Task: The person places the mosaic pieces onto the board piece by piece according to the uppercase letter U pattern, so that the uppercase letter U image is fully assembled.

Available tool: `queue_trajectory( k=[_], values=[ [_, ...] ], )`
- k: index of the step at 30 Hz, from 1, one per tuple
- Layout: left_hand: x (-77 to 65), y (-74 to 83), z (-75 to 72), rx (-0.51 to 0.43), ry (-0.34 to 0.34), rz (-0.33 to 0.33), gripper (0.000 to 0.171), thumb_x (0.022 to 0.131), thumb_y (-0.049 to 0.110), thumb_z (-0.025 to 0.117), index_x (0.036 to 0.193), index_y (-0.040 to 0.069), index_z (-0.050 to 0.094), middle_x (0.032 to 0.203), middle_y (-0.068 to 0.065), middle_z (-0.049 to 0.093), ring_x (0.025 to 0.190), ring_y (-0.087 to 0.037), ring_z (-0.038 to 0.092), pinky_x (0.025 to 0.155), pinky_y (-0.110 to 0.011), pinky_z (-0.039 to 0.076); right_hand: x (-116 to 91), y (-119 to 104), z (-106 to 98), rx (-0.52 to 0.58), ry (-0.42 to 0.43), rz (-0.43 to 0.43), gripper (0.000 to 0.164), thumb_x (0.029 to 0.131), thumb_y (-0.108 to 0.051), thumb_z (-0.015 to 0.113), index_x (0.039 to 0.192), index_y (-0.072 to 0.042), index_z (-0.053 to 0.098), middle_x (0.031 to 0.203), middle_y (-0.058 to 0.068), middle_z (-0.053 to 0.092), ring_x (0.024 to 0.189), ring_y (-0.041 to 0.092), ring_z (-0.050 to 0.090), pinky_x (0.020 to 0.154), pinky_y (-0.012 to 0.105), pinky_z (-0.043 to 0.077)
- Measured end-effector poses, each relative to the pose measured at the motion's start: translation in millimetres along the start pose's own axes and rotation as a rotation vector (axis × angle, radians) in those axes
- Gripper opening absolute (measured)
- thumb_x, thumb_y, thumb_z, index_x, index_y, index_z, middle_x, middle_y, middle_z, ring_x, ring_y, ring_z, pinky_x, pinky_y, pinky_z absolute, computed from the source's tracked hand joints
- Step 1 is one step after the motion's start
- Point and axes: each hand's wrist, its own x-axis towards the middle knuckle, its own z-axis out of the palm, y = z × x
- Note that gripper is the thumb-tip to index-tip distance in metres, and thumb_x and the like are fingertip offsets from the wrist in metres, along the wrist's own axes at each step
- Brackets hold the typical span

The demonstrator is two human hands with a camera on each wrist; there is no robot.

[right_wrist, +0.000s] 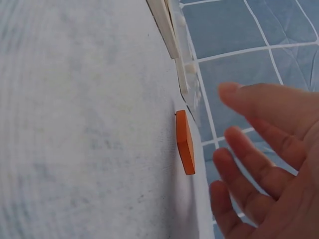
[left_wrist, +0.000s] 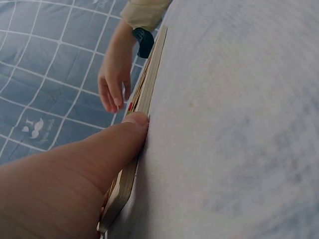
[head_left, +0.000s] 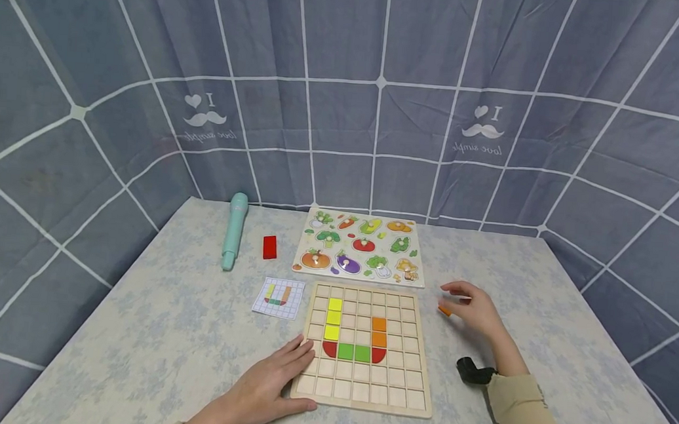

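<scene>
A wooden grid board (head_left: 389, 378) lies in front of me. Set in its cells are yellow tiles (head_left: 333, 319), green tiles (head_left: 354, 352), orange tiles (head_left: 379, 333) and two rounded red pieces (head_left: 329, 349), together making a U. My left hand (head_left: 271, 383) rests at the board's left side, its fingertips over the edge and the thumb (left_wrist: 112, 149) along the near rim. Right of the board, my right hand (head_left: 476, 311) hovers over a loose orange tile (right_wrist: 184, 144) on the table; in the right wrist view its spread fingers are apart from the tile.
Left of the board lies a card (head_left: 291, 308) picturing a similar coloured U. Behind are a red block (head_left: 269, 247), a teal wand-shaped object (head_left: 234, 231) and a vegetable puzzle board (head_left: 350, 224). A black device (head_left: 473, 371) sits at my right wrist. Curtains (head_left: 346, 120) enclose the table.
</scene>
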Motion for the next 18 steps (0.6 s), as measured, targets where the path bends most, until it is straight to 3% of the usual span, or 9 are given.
queue_trajectory(
  k=[18],
  values=[
    [0.5, -0.2, 0.3, -0.004, -0.009, -0.009, 0.082, 0.085, 0.064, 0.052, 0.139, 0.002, 0.046, 0.148, -0.007, 0.036, 0.139, -0.026, 0.024, 0.102, -0.045, 0.036, -1, 12, 3, -0.041, -0.018, 0.018, 0.040, 0.082, -0.017, 0.074, 0.114, 0.003, 0.061, 0.113, 0.023, 0.059, 0.106, 0.038, 0.054, 0.089, 0.048, 0.044]
  ],
)
